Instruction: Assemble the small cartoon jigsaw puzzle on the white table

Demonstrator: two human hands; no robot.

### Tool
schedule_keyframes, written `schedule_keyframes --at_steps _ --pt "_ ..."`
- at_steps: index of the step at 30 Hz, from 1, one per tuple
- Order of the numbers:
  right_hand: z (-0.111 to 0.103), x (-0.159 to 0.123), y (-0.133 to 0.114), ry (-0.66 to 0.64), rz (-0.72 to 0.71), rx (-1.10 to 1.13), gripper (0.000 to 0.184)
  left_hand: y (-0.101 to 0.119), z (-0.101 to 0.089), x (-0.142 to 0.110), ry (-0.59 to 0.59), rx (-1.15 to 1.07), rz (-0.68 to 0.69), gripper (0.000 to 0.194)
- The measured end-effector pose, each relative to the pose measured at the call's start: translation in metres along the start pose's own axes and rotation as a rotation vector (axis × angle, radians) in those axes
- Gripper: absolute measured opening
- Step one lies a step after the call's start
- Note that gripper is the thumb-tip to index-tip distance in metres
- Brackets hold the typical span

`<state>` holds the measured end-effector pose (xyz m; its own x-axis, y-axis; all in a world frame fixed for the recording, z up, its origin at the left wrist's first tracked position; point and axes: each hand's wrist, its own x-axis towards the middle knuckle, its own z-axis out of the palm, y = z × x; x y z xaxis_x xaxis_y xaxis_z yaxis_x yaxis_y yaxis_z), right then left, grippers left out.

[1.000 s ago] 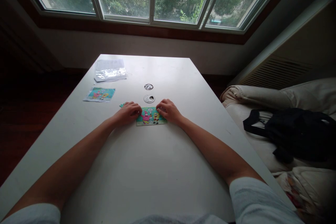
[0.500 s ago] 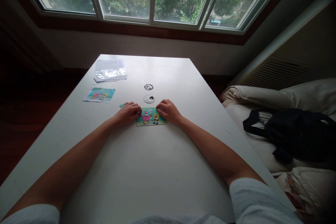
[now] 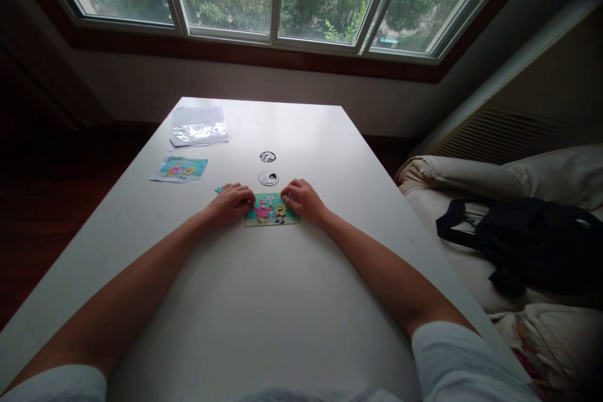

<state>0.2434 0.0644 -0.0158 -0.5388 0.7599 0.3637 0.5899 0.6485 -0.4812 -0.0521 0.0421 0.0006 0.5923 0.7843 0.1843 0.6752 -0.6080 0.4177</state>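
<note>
A small, flat jigsaw puzzle [image 3: 269, 212] with a pink starfish and a yellow sponge cartoon figure on teal lies on the white table [image 3: 264, 301]. At its left edge, my left hand [image 3: 232, 202] is closed, with curled fingertips on the puzzle's upper left side. My right hand [image 3: 303, 199] grips the opposite edge, thumb and fingers bent over the upper right corner. Both hands cover parts of the puzzle's sides. A small teal piece [image 3: 219, 189] pokes out just behind my left hand, partly hidden by it.
A printed sheet [image 3: 180, 169] with a similar cartoon lies to the left. Behind it are papers in a clear plastic sleeve [image 3: 200, 127]. Two round inserts [image 3: 268, 178] sit in the tabletop beyond the puzzle. A dark bag [image 3: 537, 245] rests on the pale sofa [image 3: 464, 169] at right.
Both hands keep their places on the puzzle, and nothing on the table has moved. The camera view has shifted very slightly.
</note>
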Motion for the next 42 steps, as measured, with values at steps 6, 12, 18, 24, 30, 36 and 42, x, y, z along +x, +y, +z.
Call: schedule_keyframes --at_steps 6,12,18,24,30,36,42 --pt "-0.0002 0.0002 -0.0003 0.0 0.001 -0.003 0.012 -0.0004 0.0006 0.0002 -0.005 0.0 -0.002 0.016" --pt "-0.0001 0.0 0.0001 -0.002 0.003 0.001 0.012 -0.0006 0.0002 0.0005 -0.006 0.002 -0.001 0.017" --pt "-0.0003 0.0 0.0 -0.004 0.003 0.006 0.012 0.0003 -0.0003 0.0005 0.0 0.001 0.001 0.017" --pt "0.0004 -0.0002 0.0005 0.006 0.0 0.005 0.012 0.0003 -0.0001 0.0004 0.0 0.003 -0.002 0.017" --pt "0.0009 -0.0003 0.0012 0.002 0.003 0.02 0.011 0.0001 0.0002 0.0002 0.001 0.003 -0.004 0.017" --pt "0.0008 -0.0003 0.0015 0.008 -0.009 0.018 0.011 0.0006 0.0004 0.0007 0.003 0.005 -0.003 0.017" --pt "0.0007 -0.0002 0.0014 0.001 -0.002 0.015 0.011 0.0007 -0.0004 0.0004 0.003 0.002 -0.002 0.016"
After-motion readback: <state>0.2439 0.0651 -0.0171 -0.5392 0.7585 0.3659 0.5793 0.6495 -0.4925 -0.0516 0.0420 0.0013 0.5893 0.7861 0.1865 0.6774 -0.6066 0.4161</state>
